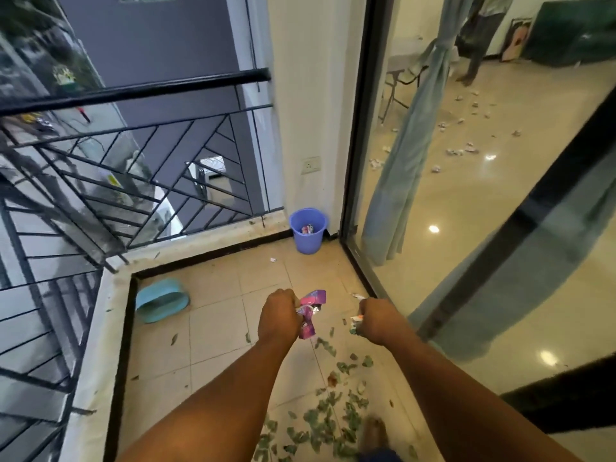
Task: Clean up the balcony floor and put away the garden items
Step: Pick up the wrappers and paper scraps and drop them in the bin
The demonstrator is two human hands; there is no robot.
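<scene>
My left hand [279, 316] grips a crumpled pink and purple wrapper [310, 311] above the tiled balcony floor [213, 331]. My right hand [376, 320] is curled round small scraps of wrapper [355, 323], white and green bits sticking out of the fist. A blue bucket [307, 232] stands in the far corner by the wall, with some wrappers inside it. Green leaves [333, 415] lie scattered over the tiles below my arms. A small white scrap [272, 259] lies near the bucket.
A turquoise oval tub [161, 300] lies tipped on its side at the left floor edge. A black metal railing [133, 155] bounds the balcony on the left and far side. A glass sliding door [466, 195] stands on the right, with a curtain, littered room and a person behind it.
</scene>
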